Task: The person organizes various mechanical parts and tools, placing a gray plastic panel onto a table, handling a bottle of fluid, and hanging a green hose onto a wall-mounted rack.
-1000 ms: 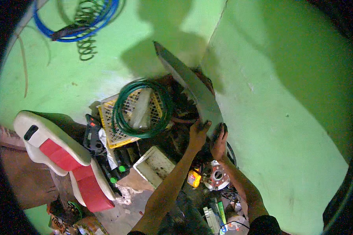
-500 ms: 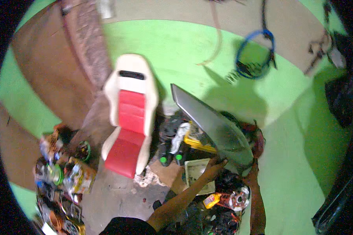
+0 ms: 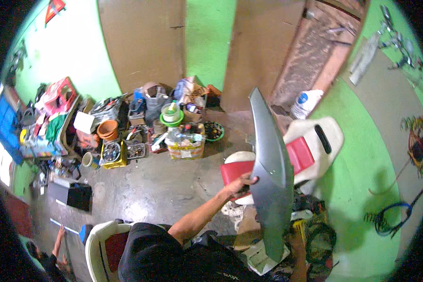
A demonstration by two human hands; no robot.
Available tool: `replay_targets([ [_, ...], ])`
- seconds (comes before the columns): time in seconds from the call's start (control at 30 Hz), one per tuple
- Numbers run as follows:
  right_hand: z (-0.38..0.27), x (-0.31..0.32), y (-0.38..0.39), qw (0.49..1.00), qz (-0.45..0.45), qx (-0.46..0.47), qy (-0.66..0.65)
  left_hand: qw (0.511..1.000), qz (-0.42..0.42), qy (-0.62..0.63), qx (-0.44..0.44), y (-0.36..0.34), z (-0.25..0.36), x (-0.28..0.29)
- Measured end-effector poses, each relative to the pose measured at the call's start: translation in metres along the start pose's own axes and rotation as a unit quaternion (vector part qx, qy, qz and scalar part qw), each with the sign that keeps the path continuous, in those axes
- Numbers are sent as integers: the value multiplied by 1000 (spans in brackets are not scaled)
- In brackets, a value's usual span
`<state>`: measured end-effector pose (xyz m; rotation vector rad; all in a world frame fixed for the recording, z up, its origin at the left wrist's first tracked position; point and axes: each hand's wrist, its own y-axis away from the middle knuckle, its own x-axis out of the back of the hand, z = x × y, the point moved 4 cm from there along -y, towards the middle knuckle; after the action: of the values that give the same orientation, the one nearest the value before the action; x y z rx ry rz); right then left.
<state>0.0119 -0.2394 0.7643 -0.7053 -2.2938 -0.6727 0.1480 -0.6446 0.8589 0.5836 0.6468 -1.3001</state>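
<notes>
A long grey curved vehicle body panel (image 3: 272, 174) stands nearly upright in front of me, its narrow tip at the top. My left hand (image 3: 242, 186) is closed round its left edge, the thumb on the face. Low on the right side, my right hand (image 3: 293, 236) grips the panel's edge; its fingers are mostly hidden. Behind the panel is a red and cream car seat (image 3: 325, 141), partly covered by it. The panel's lower end overlaps a white tray (image 3: 260, 262) on the floor.
Buckets, pots and boxes, including a yellow carton (image 3: 185, 149), line the far wall. A second seat (image 3: 96, 254) stands by my left side. Another person's arm (image 3: 58, 242) shows at the lower left. A dark tyre-like ring (image 3: 320, 242) lies right; a blue hose loop (image 3: 394, 218) hangs on the wall.
My view has swung left, bringing the far clutter and another person into sight. The panel has turned from slanting to nearly upright, with both hands still on it.
</notes>
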Motion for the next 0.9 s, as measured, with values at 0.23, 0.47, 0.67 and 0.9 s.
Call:
replay_targets([
  [0.23, -91, -71, -116, 991, -129, -25, -36, 976, 148, -26, -158, 92, 105, 81],
  [0.47, -148, -77, -213, 968, -68, 48, -235, 933, 285, 38, -215, 125, 132, 81],
  [0.67, -236, -87, -248, 975, -72, 71, -199, 888, 313, 121, -314, 143, 119, 145],
  [0.9, -313, -107, -284, 955, 37, 195, -221, 919, 339, 16, -200, 132, 88, 177],
])
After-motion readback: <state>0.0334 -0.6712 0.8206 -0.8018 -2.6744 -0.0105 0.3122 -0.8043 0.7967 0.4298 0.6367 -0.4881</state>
